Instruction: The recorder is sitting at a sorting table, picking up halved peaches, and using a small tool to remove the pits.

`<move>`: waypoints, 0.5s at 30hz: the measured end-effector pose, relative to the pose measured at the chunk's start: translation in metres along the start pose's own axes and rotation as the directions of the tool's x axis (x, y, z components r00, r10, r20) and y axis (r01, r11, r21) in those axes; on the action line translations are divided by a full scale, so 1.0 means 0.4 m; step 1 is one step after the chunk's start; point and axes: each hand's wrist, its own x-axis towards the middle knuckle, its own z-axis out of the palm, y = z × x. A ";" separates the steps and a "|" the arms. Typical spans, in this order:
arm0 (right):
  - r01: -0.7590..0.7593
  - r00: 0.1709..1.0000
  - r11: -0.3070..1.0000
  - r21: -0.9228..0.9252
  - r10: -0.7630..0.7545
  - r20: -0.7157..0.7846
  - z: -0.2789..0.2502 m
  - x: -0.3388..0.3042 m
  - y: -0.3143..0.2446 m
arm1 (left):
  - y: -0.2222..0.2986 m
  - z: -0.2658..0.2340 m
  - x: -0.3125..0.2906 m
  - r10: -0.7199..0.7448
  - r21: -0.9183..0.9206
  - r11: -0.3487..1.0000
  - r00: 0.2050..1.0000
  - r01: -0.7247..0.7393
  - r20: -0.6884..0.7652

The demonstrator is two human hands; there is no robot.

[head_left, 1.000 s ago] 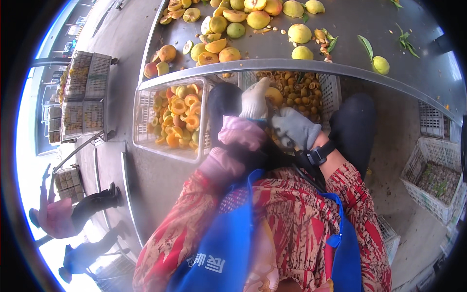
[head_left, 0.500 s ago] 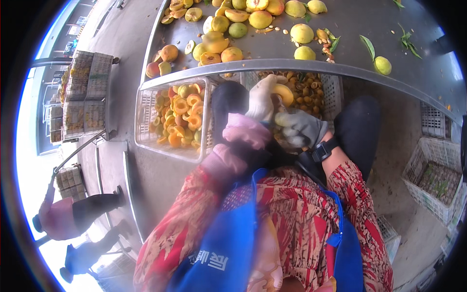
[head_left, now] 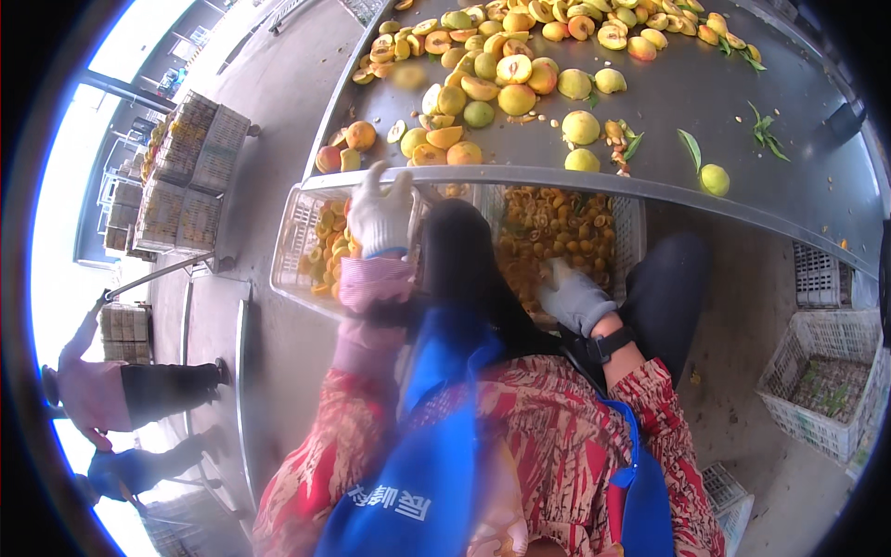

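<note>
White-gloved left hand (head_left: 379,215) and grey-gloved right hand (head_left: 574,295) over two crates (head_left: 295,243).

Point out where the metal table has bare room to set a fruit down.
Bare steel shows on the metal table at its right, between the green leaves and the lone yellow-green fruit, and beyond it toward the rim. The upper left is crowded with the peach pile. Both crates below are full: halves crate, pit crate.
</note>
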 end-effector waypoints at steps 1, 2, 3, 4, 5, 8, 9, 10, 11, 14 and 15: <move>0.022 1.000 0.996 0.091 -0.021 -0.016 -0.007 -0.002 -0.004 | -0.018 -0.011 0.027 -0.009 0.039 0.999 1.000 0.009 -0.020; 0.019 0.999 0.993 0.117 -0.015 -0.033 -0.012 0.003 -0.012 | -0.020 -0.012 0.056 -0.028 -0.033 0.999 0.999 0.029 0.022; 0.000 0.999 0.990 0.142 0.006 -0.036 -0.016 0.009 -0.018 | -0.002 0.005 0.077 0.071 -0.186 0.981 0.997 -0.061 0.044; 0.018 0.998 0.984 0.176 -0.005 -0.070 -0.018 0.017 -0.022 | 0.028 0.027 0.092 0.101 -0.311 0.949 0.986 -0.054 0.135; 0.050 0.997 0.975 0.219 -0.037 -0.064 -0.016 0.022 -0.025 | 0.075 0.061 0.098 0.198 -0.436 0.894 0.964 -0.103 0.179; 0.157 0.985 0.955 0.250 -0.134 -0.105 0.006 0.046 -0.030 | 0.274 0.195 0.097 0.466 -0.428 0.852 0.808 -0.300 0.361; 0.220 0.970 0.945 0.244 -0.184 -0.162 0.013 0.045 -0.025 | 0.344 0.239 0.091 0.552 -0.505 0.804 0.711 -0.314 0.437; 0.278 0.950 0.923 0.268 -0.223 -0.217 0.017 0.045 -0.015 | 0.412 0.280 0.085 0.622 -0.465 0.778 0.629 -0.423 0.467; 0.281 0.949 0.916 0.287 -0.221 -0.224 0.019 0.043 -0.004 | 0.455 0.308 0.069 0.731 -0.349 0.674 0.516 -0.652 0.448; 0.295 0.936 0.893 0.338 -0.199 -0.291 0.011 0.038 0.016 | 0.538 0.354 0.062 0.724 -0.242 0.568 0.338 -0.787 0.601; 0.328 0.918 0.875 0.356 -0.206 -0.339 0.004 0.036 0.017 | 0.548 0.356 0.071 0.687 -0.240 0.608 0.350 -0.757 0.637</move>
